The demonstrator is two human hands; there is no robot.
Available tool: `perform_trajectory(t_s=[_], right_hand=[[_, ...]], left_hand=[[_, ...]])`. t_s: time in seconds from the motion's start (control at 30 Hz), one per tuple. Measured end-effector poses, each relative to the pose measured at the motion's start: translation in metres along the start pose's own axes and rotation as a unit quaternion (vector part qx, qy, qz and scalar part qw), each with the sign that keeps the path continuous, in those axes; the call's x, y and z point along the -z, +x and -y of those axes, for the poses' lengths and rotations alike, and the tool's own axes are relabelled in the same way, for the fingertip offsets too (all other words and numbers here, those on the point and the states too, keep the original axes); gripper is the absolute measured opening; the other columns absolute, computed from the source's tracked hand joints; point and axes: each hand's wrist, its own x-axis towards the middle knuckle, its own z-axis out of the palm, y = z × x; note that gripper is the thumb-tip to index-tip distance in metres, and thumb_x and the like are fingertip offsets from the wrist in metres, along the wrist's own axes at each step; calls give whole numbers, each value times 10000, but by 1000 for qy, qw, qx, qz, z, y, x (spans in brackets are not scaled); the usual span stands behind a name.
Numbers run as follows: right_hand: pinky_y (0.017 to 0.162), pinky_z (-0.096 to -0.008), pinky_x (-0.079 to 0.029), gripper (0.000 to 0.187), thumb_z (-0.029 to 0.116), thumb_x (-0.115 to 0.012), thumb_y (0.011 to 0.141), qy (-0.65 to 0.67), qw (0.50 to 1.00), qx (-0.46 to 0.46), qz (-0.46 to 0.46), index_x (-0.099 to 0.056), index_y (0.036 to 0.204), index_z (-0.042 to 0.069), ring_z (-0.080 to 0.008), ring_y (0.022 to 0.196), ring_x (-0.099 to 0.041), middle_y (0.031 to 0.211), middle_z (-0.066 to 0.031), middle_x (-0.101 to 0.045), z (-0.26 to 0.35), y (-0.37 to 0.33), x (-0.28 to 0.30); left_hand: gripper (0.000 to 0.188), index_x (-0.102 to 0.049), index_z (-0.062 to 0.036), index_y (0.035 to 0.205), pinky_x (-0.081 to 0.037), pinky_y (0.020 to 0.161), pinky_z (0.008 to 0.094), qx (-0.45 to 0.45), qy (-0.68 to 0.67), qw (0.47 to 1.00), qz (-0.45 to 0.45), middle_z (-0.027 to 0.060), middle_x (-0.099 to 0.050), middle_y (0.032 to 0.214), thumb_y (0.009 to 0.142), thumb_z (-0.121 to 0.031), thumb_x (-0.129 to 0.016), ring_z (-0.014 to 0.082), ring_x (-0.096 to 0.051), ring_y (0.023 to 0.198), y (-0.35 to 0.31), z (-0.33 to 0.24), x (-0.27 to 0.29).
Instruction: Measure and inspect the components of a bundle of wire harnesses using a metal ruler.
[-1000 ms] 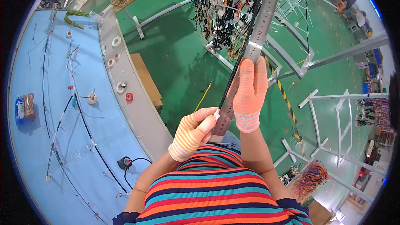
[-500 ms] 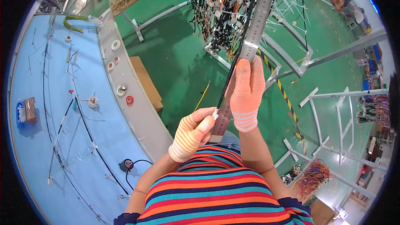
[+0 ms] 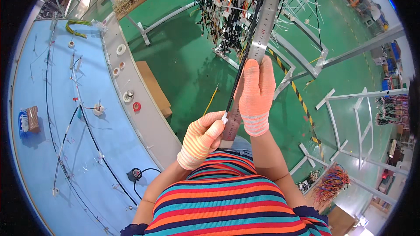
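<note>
Both my hands wear striped orange knit gloves. My left hand [image 3: 202, 139] pinches the white connector [image 3: 225, 118] at the lower end of a black wire harness [image 3: 239, 76]. That harness runs upward along the left edge of a long steel ruler [image 3: 265, 24]. Around the ruler's lower half is my right hand [image 3: 257, 94], its fingers together and pointing up, covering part of the scale. The ruler's bottom end rests close to my waist, beside my left fingers. At the top, harness and ruler reach a hanging bunch of black wires [image 3: 227, 22].
To the left stands a light blue wiring board [image 3: 113, 148] with harnesses laid along pins. Its grey ledge [image 3: 146, 135] carries tape rolls, one a red roll [image 3: 137, 106]. Metal frames [image 3: 345, 98] stand at right, near a bundle of coloured wires [image 3: 330, 185]. Cardboard [image 3: 151, 85] lies below the ledge.
The ruler and harness have tilted slightly, their upper ends shifting a little left. My right hand has moved slightly up and left with them; my left hand keeps its pinch.
</note>
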Motion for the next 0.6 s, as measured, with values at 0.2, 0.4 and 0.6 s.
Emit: perform_trajectory(t_s=[0.2, 0.4, 0.6], right_hand=[[574, -296, -378, 147, 158, -466, 972, -20, 1000, 18, -2, -485, 891, 38, -145, 627, -402, 699, -41, -438, -1, 2, 0], [588, -311, -380, 162, 172, -470, 972, -28, 1000, -5, -1, -479, 879, 40, -163, 638, -406, 711, -55, -443, 0, 0, 1], [586, -319, -380, 169, 177, -465, 972, -49, 999, 3, -5, -475, 874, 40, -172, 632, -405, 707, -63, -443, 1, 1, 0]], left_hand=[[314, -597, -40, 1215, -257, 467, 181, -6, -4, 1000, 1, -60, -493, 718, 954, -215, -582, 14, -344, 537, 0, 1, -1], [316, -593, -42, 1220, -251, 461, 183, -9, -5, 1000, -1, -64, -493, 712, 954, -212, -583, 11, -342, 529, 0, 2, -1], [317, -588, -42, 1227, -257, 460, 181, -7, -11, 1000, 3, -65, -493, 712, 955, -206, -579, 12, -343, 526, 1, 3, 1]])
